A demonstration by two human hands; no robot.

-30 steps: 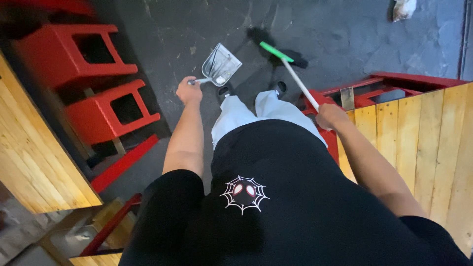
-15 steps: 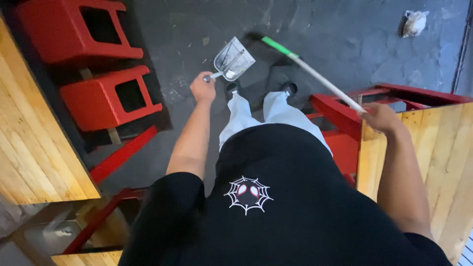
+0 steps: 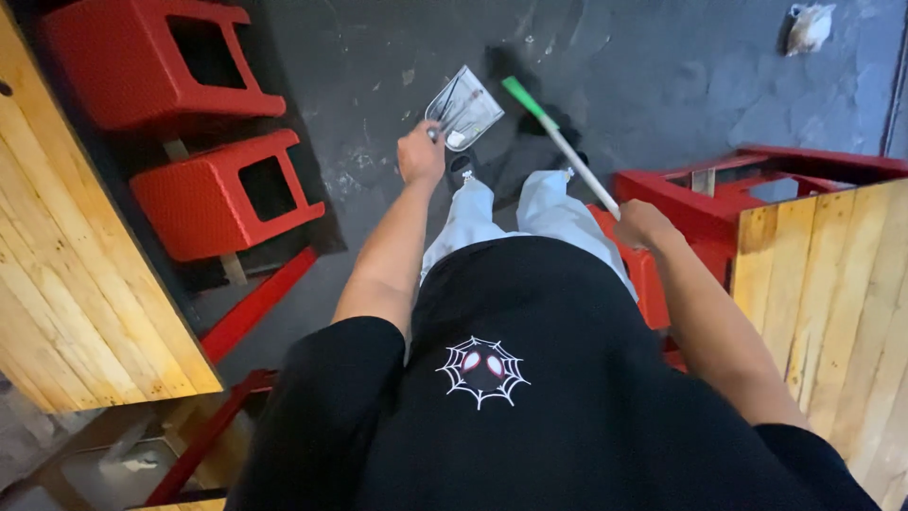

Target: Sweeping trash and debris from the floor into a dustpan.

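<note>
1. Far L: wooden tabletop runs along the frame's L edge; its inner edge borders a dark gap.
2. Two red plastic stools sit in that gap, just beside the tabletop edge, one above the other in view. A red metal frame bar angles out below them.
3. Centre: dark concrete floor is the open room, a corridor between stools and R bench, widening toward the top.
4. Left hand: closed in a fist on the handle of a metal dustpan, pan held off the floor ahead of the knees.
5. Right hand: fingers wrapped around a white broom handle w/ green end; head hidden in shadow near the feet.
6. R: red bench frame and second wooden tabletop close that side. Crumpled scrap lies top R, well apart.
7. Vs 0.5 s ago: dustpan and left hand sit further R and lower in view; broom handle stands steeper; right hand is closer to the body.
</note>
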